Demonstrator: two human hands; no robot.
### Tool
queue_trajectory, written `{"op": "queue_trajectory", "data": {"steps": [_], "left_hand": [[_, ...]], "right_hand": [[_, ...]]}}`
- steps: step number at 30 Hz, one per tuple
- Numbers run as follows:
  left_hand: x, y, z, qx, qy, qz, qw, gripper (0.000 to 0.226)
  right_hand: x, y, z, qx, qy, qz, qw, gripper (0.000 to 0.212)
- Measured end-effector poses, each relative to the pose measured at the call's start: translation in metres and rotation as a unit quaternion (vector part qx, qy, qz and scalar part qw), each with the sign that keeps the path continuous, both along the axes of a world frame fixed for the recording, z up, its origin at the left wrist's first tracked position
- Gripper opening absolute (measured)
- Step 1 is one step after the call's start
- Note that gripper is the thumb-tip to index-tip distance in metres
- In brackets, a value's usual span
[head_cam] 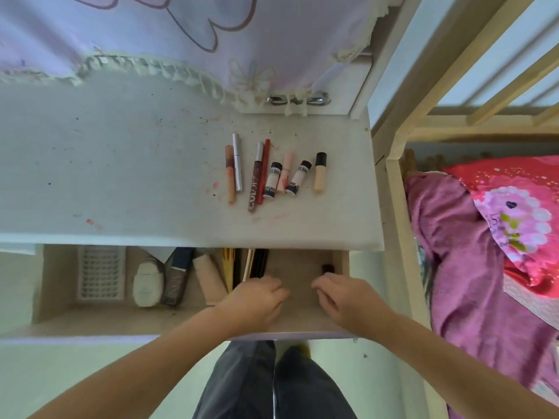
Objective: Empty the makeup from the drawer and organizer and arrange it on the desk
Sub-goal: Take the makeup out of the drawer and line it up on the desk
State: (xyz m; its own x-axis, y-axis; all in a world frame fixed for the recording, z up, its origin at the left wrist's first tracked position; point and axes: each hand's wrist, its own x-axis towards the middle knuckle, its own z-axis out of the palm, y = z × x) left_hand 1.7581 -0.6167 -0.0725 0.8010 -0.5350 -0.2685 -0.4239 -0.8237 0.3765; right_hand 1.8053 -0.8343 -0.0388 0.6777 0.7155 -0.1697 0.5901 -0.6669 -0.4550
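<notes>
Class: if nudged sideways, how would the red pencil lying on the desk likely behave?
The red pencil looks long, thin and round, so it would probably roll. It lies against a brown tube, which may stop it on that side. It seems stiff and light.

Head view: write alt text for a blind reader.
Both hands, left hand and right hand, reach into an open drawer still holding makeup. Eight makeup tubes lie in a row on the white desk above.

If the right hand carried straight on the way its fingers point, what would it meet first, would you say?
Most likely the small dark item standing in the drawer, just beyond the right hand. Its curled fingers look nearly on it already, though depth is unclear.
</notes>
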Motion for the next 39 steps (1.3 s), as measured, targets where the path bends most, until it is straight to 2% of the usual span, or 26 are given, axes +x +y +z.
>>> {"op": "queue_trajectory", "data": {"steps": [2,4,7,10,12,15,18,23,25,27,28,31,33,36,38,39], "left_hand": [[-0.001,0.002,-0.023,0.108,0.060,0.065,0.990,0.041],[0.002,0.001,-0.031,0.215,0.073,0.068,0.972,0.048],[0.002,-0.005,-0.038,0.253,0.047,0.052,0.965,0.048],[-0.002,-0.005,-0.039,0.215,0.011,0.075,0.974,0.046],[-0.004,-0.005,-0.040,0.172,0.026,0.096,0.980,0.042],[-0.007,-0.007,-0.042,0.102,0.085,0.119,0.984,0.034],[-0.007,-0.003,-0.041,0.028,0.117,0.149,0.981,0.030],[-0.013,0.009,-0.001,-0.103,0.078,0.185,0.974,0.034],[-0.011,0.016,0.029,-0.148,0.051,0.214,0.964,0.033],[-0.001,0.028,0.063,-0.183,0.021,0.277,0.943,0.029],[0.009,0.036,0.078,-0.209,0.013,0.321,0.924,0.028],[0.051,0.065,0.108,-0.270,-0.045,0.428,0.861,0.019],[0.086,0.087,0.111,-0.265,-0.074,0.479,0.834,0.013],[0.125,0.111,0.094,-0.210,-0.053,0.521,0.825,0.013],[0.143,0.116,0.081,-0.195,-0.028,0.533,0.823,0.010],[0.150,0.116,0.075,-0.192,-0.016,0.535,0.823,0.012]], "right_hand": [[-0.004,0.002,-0.043,-0.137,-0.068,0.062,0.986,0.023],[0.003,0.013,-0.066,-0.228,-0.139,0.066,0.961,0.027],[0.004,0.029,-0.064,-0.370,-0.147,0.053,0.916,0.033],[0.000,0.032,-0.061,-0.434,-0.118,0.101,0.887,0.030],[-0.001,0.032,-0.057,-0.427,-0.110,0.101,0.892,0.028],[0.003,0.031,-0.050,-0.392,-0.090,0.074,0.912,0.036],[0.015,0.034,-0.039,-0.397,-0.085,0.095,0.909,0.037],[0.016,0.039,-0.020,-0.429,-0.059,0.147,0.890,0.030],[0.012,0.035,-0.008,-0.375,-0.004,0.120,0.919,0.027],[0.014,0.032,0.014,-0.229,0.113,0.020,0.967,0.016],[0.019,0.031,0.029,-0.150,0.170,-0.031,0.973,0.011],[0.056,0.028,0.070,0.013,0.248,-0.121,0.961,0.015],[0.088,0.027,0.089,0.096,0.304,-0.178,0.931,0.015],[0.133,0.025,0.097,0.169,0.342,-0.257,0.888,0.019],[0.157,0.024,0.093,0.177,0.326,-0.288,0.883,0.025],[0.168,0.024,0.090,0.157,0.303,-0.292,0.894,0.028]]}}
